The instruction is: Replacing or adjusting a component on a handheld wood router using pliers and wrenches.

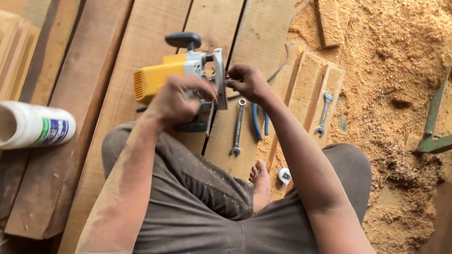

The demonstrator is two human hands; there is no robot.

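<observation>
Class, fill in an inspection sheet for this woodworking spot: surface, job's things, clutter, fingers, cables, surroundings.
Surface: rough wooden planks, dusty.
Job's things: yellow power tool lying on its side; left hand on its body, right hand at its metal base plate.
Clutter: two spanners, blue-handled pliers, white bottle.
Fingers: both hands' fingers pinched at the tool; whether they grip anything is unclear.
Cables: grey cord.
Surroundings: sawdust, green metal frame.
</observation>
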